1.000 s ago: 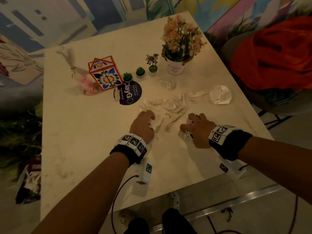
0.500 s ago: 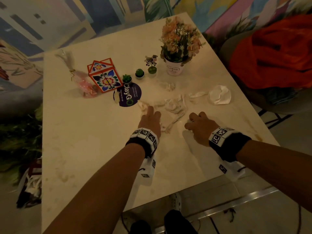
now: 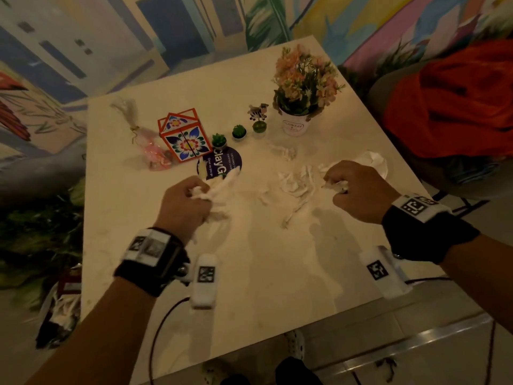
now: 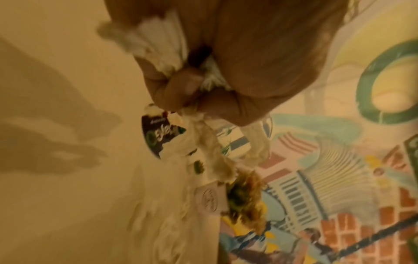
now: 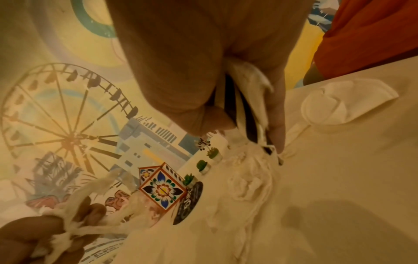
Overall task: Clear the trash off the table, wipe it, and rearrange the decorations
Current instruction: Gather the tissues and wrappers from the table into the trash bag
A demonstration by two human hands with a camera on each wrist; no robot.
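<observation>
Bare pale marble-look table [image 3: 249, 273] lies open between the two forearms and along the near edge and left side. Ahead, loose crumpled white tissue scraps [image 3: 294, 184] litter the middle, and a crumpled white paper cup [image 3: 373, 162] sits at the right edge. Farther back a row blocks the way: a pink cellophane-wrapped gift bag [image 3: 154, 151], an orange floral-printed box [image 3: 184, 137], three small green potted cacti [image 3: 238, 132], a white pot of peach flowers [image 3: 295, 125]. A dark round sticker [image 3: 222, 162] lies flat.
</observation>
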